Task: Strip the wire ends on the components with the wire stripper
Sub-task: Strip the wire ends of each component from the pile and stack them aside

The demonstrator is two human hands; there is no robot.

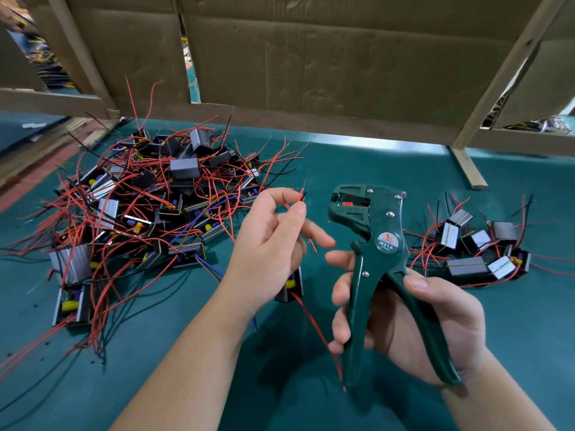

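your left hand [273, 241] pinches thin red and black wire ends [302, 195], perhaps stripped, just left of the dark green plastic wire stripper [378, 244]; your right hand [413, 325] grips its spread handles.

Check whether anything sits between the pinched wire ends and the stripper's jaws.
Nothing visible does. The left hand pinches the red and black wire ends left of the wire stripper held by the right hand; only open air over the green mat lies between.

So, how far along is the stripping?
Early, it seems. The small group on the right may be finished. The left hand pinches a red and black wire pair near the wire stripper gripped by the right hand. The large pile seems left to do.
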